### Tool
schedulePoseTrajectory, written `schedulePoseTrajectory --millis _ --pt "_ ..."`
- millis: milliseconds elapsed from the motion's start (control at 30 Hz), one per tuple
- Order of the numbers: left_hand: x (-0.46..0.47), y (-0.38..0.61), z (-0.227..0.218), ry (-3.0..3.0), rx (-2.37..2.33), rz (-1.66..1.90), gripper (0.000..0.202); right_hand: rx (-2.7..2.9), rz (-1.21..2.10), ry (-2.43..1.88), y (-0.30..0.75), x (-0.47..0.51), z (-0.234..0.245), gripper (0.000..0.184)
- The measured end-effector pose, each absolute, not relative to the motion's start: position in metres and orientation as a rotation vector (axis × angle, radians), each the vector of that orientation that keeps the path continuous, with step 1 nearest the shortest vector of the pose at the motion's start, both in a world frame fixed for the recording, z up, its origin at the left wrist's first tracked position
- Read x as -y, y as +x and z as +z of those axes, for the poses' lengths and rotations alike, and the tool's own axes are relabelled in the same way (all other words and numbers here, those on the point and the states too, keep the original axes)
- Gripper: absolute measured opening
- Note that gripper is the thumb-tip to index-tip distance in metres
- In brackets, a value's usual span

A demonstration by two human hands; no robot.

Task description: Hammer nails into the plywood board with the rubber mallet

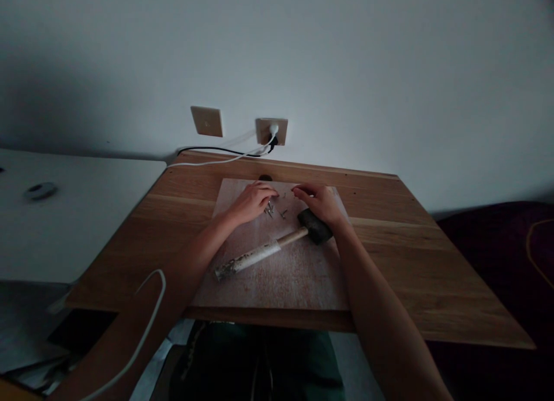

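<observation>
Left hand, centre of frame: fingers partly curled at the small metal fasteners; grip cannot be confirmed. Right hand, right of centre: thumb and fingers drawn together; contents cannot be determined. Fasteners lie loose mid-frame on the board; the mallet lies diagonally below. Recommended: pinch fasteners singly by the shank, keeping the right wrist clear of the mallet head.

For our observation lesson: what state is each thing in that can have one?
Mallet: lying on the board.
Nails or screws: loose on the board.
Board: flat on the table.
White plug: in the socket.
Black plug: in the socket.
Left hand: fingers bent, grip unclear.
Right hand: fingers bent, grip unclear.
</observation>
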State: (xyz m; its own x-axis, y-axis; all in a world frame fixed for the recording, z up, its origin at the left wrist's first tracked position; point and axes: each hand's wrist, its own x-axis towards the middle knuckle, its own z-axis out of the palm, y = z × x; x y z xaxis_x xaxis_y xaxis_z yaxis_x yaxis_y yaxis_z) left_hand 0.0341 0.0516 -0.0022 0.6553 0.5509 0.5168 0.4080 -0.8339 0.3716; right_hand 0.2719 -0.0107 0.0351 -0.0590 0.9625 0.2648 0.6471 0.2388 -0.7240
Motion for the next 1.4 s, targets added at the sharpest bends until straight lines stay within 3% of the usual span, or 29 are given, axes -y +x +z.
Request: schedulePoseTrajectory --millis 167,533,1400 --pt "-0.051 0.034 -0.003 2.631 -0.823 0.944 0.033 1.662 0.741 -1.477 0.277 0.002 0.026 0.031" --pt "-0.052 0.034 -0.004 2.608 -0.844 0.959 0.029 1.277 1.337 -1.286 0.269 -0.005 0.021 0.072" --pt "-0.064 0.040 0.005 2.522 -0.873 0.902 0.017 1.300 1.347 -1.227 0.268 -0.006 0.014 0.066"
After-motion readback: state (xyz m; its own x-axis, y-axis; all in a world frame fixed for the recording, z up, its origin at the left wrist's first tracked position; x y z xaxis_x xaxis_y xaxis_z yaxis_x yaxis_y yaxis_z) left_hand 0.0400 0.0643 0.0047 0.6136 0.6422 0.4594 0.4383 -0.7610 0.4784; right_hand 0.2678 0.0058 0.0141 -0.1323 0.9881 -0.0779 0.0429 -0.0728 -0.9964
